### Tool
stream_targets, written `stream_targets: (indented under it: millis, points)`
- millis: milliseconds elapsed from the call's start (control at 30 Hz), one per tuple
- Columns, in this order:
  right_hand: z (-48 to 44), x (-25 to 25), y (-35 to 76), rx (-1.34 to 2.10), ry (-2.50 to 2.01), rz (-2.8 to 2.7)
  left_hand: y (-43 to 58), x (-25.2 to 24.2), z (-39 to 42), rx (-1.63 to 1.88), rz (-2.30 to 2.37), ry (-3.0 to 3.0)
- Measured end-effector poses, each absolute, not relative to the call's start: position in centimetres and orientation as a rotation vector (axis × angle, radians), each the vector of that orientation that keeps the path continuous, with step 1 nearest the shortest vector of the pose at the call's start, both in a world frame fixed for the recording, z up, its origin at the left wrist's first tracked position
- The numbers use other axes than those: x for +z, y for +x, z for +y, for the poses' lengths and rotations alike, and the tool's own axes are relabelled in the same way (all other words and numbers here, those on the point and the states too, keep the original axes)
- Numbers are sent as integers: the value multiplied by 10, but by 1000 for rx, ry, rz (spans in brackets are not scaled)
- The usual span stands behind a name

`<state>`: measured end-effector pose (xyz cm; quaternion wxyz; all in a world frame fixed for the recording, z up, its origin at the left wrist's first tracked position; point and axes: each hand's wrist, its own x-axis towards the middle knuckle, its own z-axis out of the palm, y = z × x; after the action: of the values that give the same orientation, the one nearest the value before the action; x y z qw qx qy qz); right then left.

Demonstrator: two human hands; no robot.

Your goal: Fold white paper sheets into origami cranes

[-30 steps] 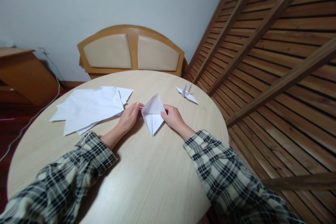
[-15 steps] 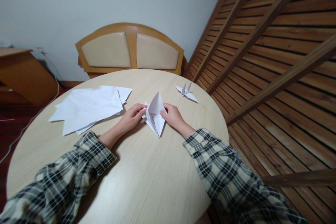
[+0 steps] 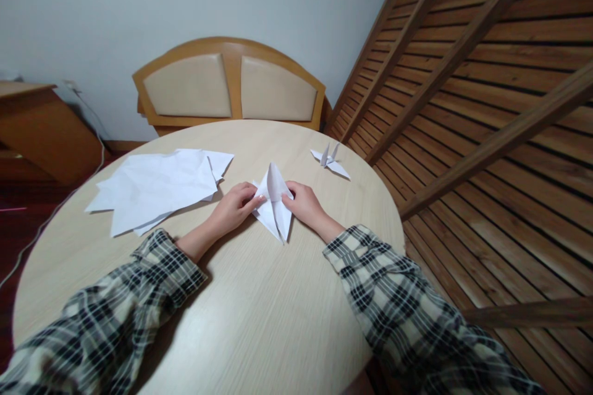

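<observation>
Over the middle of the round table I hold a partly folded white origami paper (image 3: pixel 274 216), with one pointed flap raised and a split point toward me. My left hand (image 3: pixel 239 205) pinches its left edge, thumb on top near the flap's base. On the opposite edge, my right hand (image 3: pixel 303 202) grips the paper between thumb and fingers; some fingertips are hidden behind it. A finished paper crane (image 3: pixel 330 163) sits apart, beyond my right hand.
Several loose white paper sheets (image 3: pixel 160 188) lie overlapped on the left of the pale table (image 3: pixel 259 315). A padded wooden headboard (image 3: pixel 236 80) stands behind it. Wooden slats (image 3: pixel 463 136) lean along the right side, and a desk (image 3: pixel 41 129) is at far left.
The raised flap has opened wider and its tip has shifted slightly left. My left thumb has moved right onto the paper. My right hand keeps nearly the same place.
</observation>
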<state>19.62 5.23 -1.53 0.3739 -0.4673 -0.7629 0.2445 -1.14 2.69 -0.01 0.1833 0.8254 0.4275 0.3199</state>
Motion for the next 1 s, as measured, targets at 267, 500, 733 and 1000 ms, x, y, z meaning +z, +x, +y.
stream_targets:
  millis: [267, 500, 733, 1000]
  points:
    - [53, -17, 196, 625, -1171, -1959, -11, 1, 26, 875, 1254, 2296]
    - [51, -14, 195, 664, -1158, -1936, -12, -3, 28, 898, 1335, 2293]
    - [50, -14, 195, 668, -1149, -1969, -15, -7, 29, 953, 1360, 2119]
    - [57, -17, 197, 809, -1089, -1887, -20, -14, 34, 970, 1421, 2062]
